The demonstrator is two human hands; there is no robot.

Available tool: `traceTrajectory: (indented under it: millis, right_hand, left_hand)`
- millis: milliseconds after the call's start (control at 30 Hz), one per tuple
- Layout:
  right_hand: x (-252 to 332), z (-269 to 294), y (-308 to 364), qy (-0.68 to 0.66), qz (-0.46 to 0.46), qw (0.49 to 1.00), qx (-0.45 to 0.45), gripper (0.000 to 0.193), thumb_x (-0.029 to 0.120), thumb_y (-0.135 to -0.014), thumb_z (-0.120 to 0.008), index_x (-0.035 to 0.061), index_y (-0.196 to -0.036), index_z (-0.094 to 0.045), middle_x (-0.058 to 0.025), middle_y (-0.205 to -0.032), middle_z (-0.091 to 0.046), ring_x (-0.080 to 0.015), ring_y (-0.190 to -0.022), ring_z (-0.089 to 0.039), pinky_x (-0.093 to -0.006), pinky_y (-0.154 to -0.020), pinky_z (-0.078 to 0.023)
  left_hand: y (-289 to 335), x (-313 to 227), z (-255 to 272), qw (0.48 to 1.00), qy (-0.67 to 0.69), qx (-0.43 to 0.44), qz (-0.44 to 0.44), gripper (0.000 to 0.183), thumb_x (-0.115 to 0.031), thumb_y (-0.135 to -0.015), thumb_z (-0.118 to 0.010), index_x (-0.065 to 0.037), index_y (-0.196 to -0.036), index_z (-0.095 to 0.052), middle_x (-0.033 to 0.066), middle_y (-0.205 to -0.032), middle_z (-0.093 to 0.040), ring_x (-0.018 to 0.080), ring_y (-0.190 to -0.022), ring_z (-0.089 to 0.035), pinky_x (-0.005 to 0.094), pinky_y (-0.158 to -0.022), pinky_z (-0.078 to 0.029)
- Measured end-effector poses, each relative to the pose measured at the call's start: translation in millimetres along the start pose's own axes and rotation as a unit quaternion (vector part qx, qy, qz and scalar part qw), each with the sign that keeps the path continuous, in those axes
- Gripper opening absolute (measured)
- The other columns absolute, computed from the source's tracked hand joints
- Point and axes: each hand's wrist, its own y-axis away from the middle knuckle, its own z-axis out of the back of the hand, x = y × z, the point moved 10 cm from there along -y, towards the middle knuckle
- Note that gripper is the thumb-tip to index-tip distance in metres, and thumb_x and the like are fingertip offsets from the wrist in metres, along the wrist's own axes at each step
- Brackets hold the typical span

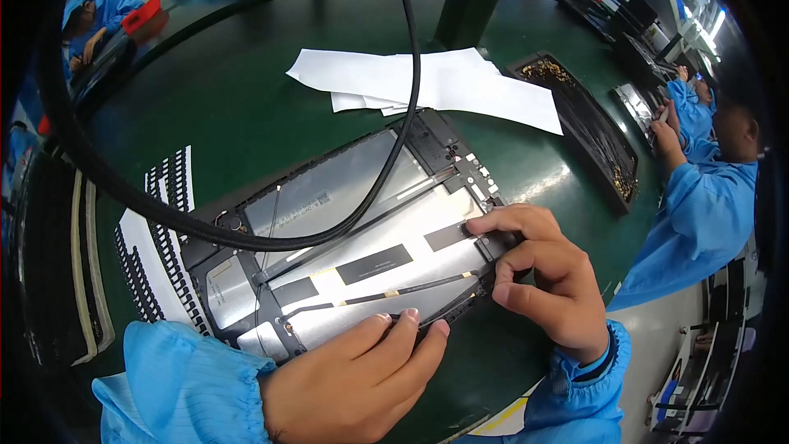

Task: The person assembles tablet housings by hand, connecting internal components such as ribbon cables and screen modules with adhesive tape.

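Observation:
An opened tablet (423, 215) lies slanted in front of me, its silver metal inside, dark patches, thin cables and circuit board showing. My left hand (357, 378) rests along its near edge, fingers stretched out and fingertips beside a black strip; the thumb is hidden. At the right edge, my right hand (546, 275) is closed on the tablet's black frame with bent fingers and thumb. Its index fingertip touches down near a dark grey patch (446, 237). A thin black cable with gold spots (394, 290) runs across the silver plate between the hands.
A thick black cable (246, 240) loops over the tablet. White sheets (444, 82) lie behind it, with a black tray of small gold-coloured pieces (588, 136) to the right. Sheets of black stickers (160, 247) lie left. A person in blue (699, 197) works at right.

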Motion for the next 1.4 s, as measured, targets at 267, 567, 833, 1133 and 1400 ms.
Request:
traceTrajectory:
  millis: [267, 567, 833, 1133, 1400]
  right_hand:
    - [3, -3, 0, 0.041, 0.009, 0.999, 0.001, 0.005, 0.003, -0.064, -0.06, 0.0038, -0.067, -0.058, -0.0107, -0.111, -0.053, -0.0276, -0.106, -0.042, -0.0366, -0.092, -0.026]
    - [9, 2, -1, 0.058, 0.043, 0.997, -0.009, 0.006, 0.001, -0.059, -0.062, 0.0012, -0.065, -0.059, -0.0118, -0.103, -0.058, -0.0293, -0.101, -0.047, -0.0377, -0.089, -0.034]
    - [2, 20, 8, 0.0, 0.041, 0.998, -0.05, 0.014, -0.003, -0.053, -0.065, -0.0004, -0.066, -0.061, -0.0132, -0.097, -0.06, -0.029, -0.093, -0.054, -0.0371, -0.081, -0.042]
    - [23, 4, 4, 0.13, 0.11, 0.985, -0.028, 0.018, -0.002, -0.054, -0.067, 0.0021, -0.068, -0.058, -0.009, -0.092, -0.059, -0.0258, -0.086, -0.053, -0.0348, -0.078, -0.039]
    - [26, -2, 5, 0.142, 0.135, 0.981, -0.007, 0.02, -0.004, -0.055, -0.066, 0.0021, -0.071, -0.054, -0.0091, -0.093, -0.058, -0.0267, -0.087, -0.051, -0.0353, -0.077, -0.039]
  left_hand:
    - [-2, 1, 4, 0.999, 0.028, 0.007, 0.018, 0.02, -0.008, -0.068, -0.055, 0.004, -0.083, -0.061, 0.0159, -0.103, -0.055, 0.0276, -0.09, -0.056, 0.0305, -0.072, -0.047]
    - [-27, 2, -2, 0.999, 0.024, -0.003, -0.032, 0.02, -0.008, -0.07, -0.054, 0.005, -0.084, -0.06, 0.0191, -0.104, -0.054, 0.0298, -0.094, -0.055, 0.0347, -0.08, -0.047]
    - [-26, 6, -4, 0.999, 0.037, -0.017, -0.015, 0.021, -0.009, -0.067, -0.052, 0.006, -0.082, -0.059, 0.0188, -0.105, -0.054, 0.0282, -0.095, -0.055, 0.0325, -0.081, -0.047]
    - [-25, 8, -5, 0.999, 0.041, 0.008, -0.007, 0.023, -0.01, -0.068, -0.05, 0.006, -0.083, -0.059, 0.019, -0.107, -0.054, 0.0281, -0.097, -0.055, 0.0322, -0.082, -0.046]
    - [-24, 8, -5, 0.999, 0.047, 0.005, -0.007, 0.024, -0.01, -0.068, -0.049, 0.006, -0.083, -0.058, 0.0193, -0.107, -0.053, 0.0282, -0.096, -0.054, 0.0321, -0.082, -0.046]
